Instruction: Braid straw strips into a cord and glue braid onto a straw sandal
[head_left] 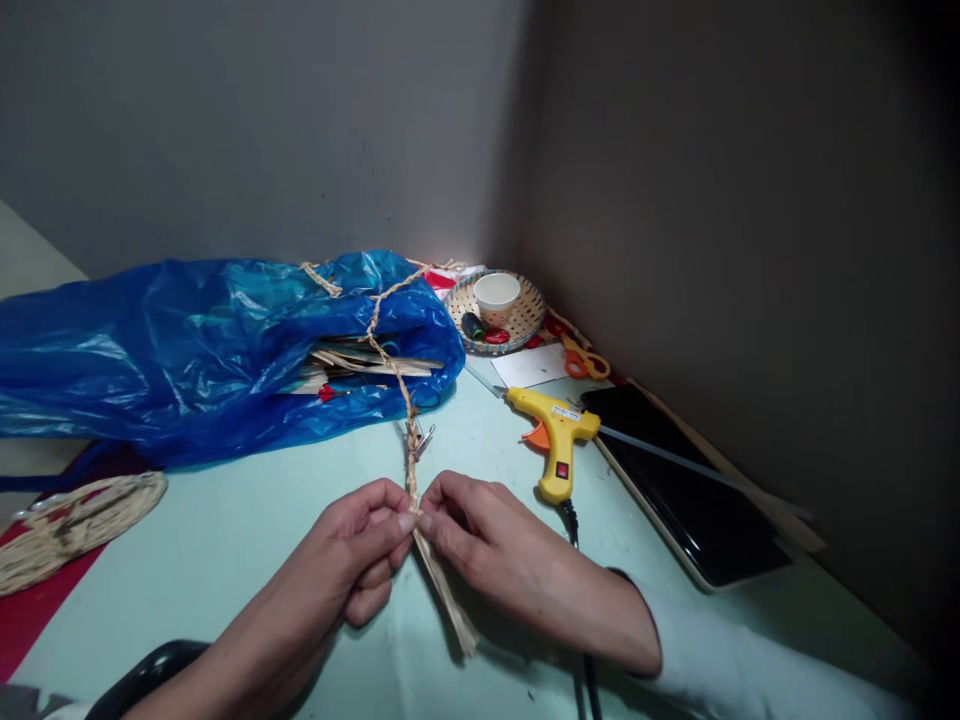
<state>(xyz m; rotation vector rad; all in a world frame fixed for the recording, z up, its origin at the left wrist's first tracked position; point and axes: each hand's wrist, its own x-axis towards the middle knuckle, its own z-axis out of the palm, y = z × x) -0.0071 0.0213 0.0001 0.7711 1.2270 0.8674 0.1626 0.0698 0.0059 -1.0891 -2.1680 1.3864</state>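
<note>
A braided straw cord runs from the blue bag down the middle of the table toward me. A metal clip sits on the cord a little beyond my hands. Between finger and thumb, my left hand pinches the braid from the left. My right hand pinches it from the right, its thumb close to the left one. Below the fingertips, loose flat straw strands hang toward the table's front. Fingers partly hide the braid where they meet.
A blue plastic bag holding straw strips lies at the back left. To the right are a yellow glue gun, a black-screened tablet and orange scissors. A woven tray bears a white cup. A coiled straw piece lies left.
</note>
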